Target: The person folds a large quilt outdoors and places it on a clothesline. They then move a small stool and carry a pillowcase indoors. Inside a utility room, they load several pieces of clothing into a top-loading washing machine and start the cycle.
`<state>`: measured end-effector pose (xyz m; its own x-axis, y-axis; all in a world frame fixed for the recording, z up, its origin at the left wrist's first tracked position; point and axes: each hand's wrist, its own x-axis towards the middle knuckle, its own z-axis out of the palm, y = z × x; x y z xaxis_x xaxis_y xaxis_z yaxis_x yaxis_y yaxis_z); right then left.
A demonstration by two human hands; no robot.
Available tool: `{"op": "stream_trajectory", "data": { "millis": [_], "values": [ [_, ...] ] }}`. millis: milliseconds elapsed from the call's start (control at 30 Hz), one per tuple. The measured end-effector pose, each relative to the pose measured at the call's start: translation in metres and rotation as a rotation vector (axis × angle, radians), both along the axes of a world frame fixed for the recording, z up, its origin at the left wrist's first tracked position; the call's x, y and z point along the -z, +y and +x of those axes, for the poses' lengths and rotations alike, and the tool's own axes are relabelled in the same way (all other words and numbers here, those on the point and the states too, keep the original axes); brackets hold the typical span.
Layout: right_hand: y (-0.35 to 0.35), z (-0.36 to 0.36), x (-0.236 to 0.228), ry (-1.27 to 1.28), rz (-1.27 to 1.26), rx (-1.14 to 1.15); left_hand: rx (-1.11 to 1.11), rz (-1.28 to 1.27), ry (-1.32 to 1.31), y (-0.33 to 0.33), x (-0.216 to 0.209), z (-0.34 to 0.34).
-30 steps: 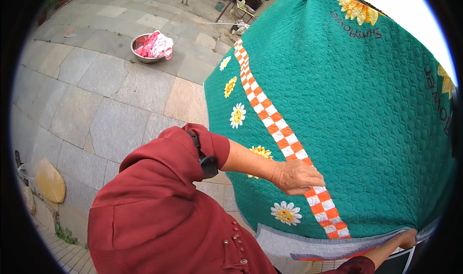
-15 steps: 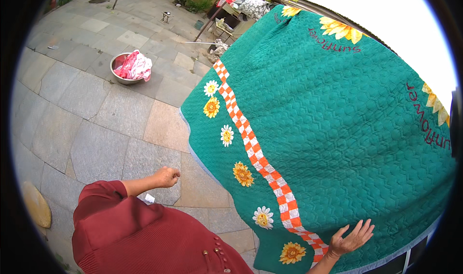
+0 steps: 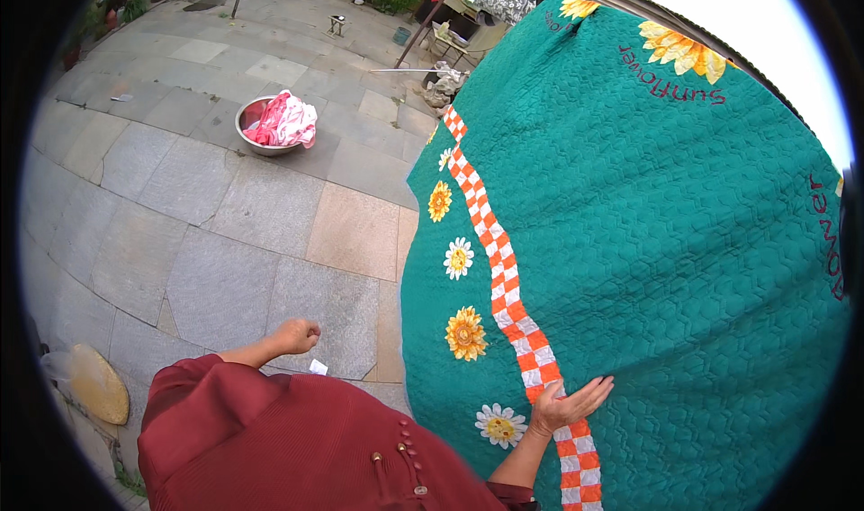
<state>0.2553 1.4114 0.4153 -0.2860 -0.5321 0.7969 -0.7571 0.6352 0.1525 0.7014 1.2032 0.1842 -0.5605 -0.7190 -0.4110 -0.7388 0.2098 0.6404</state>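
Observation:
A large green quilted bedspread (image 3: 684,241) hangs on my right, with an orange-and-white checked band and yellow and white flower patterns. Against the checked band, my right hand (image 3: 569,405) lies open, fingers stretched together and pointing up to the right. It appears to touch the cloth without gripping it. My left hand (image 3: 297,336) hovers over the paving at my left side, curled into a loose fist, apart from the bedspread. Nothing shows in it.
A metal basin (image 3: 270,147) with pink and white cloth stands on the stone paving (image 3: 234,268). A small white scrap (image 3: 318,367) lies near my left hand. Beyond are a small stool (image 3: 337,25) and a slanting pole (image 3: 421,30). A round tan slab (image 3: 99,385) is at lower left.
My right hand has moved left along the bedspread onto the checked band. The bedspread's left lower edge has swung inward. My left hand has shifted slightly left and down, still curled.

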Motion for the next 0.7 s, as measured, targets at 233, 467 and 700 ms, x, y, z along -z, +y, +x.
{"op": "stream_trajectory", "data": {
  "millis": [233, 467, 700],
  "values": [
    [-0.059, -0.044, 0.036, -0.002, -0.061, 0.405, -0.162, -0.028, -0.009, -0.08, 0.02, 0.014],
    [-0.196, -0.023, 0.116, -0.187, -0.292, -0.211, -0.007, 0.116, -0.016, -0.203, 0.056, -0.053],
    [-0.428, -0.037, 0.245, -1.094, -0.131, -0.38, -0.046, -0.031, 0.119, -0.448, 0.054, -0.18]
  ]
}}
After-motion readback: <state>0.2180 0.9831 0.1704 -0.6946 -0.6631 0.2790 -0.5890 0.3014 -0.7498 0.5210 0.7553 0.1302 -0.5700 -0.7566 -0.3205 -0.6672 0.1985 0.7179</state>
